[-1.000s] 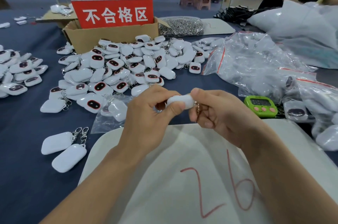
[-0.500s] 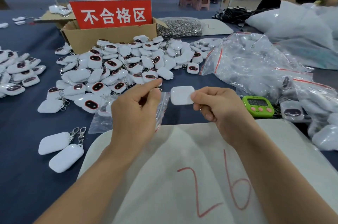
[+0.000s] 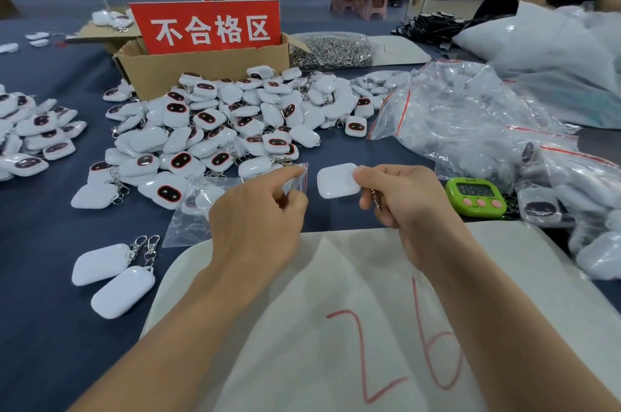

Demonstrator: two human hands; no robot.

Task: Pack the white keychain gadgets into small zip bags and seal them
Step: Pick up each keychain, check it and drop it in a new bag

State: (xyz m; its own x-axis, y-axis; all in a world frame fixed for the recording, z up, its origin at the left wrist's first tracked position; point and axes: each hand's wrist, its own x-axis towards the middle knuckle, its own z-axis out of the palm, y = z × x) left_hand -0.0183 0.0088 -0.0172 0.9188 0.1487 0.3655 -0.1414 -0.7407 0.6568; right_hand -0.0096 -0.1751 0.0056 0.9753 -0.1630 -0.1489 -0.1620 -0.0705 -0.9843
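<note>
My right hand (image 3: pixel 405 201) pinches a white keychain gadget (image 3: pixel 336 180) by its right edge, back side up, its metal clasp hanging under my fingers. Just left of it, my left hand (image 3: pixel 258 213) pinches the mouth of a small clear zip bag (image 3: pixel 297 178) with a red seal strip. The gadget's left edge is a short gap from the bag's opening. A large heap of white gadgets (image 3: pixel 228 129) with dark faces lies beyond my hands on the blue table.
A cardboard box (image 3: pixel 201 70) with a red sign stands behind the heap. Empty zip bags (image 3: pixel 463 122) pile at the right, bagged gadgets (image 3: pixel 554 206) beside a green timer (image 3: pixel 475 196). Two loose gadgets (image 3: pixel 111 277) lie at left. A white sack marked 26 (image 3: pixel 353 327) lies under my forearms.
My hands have parted: the right one drew the gadget out to the right, and the left one picked up a zip bag and holds its mouth beside the gadget.
</note>
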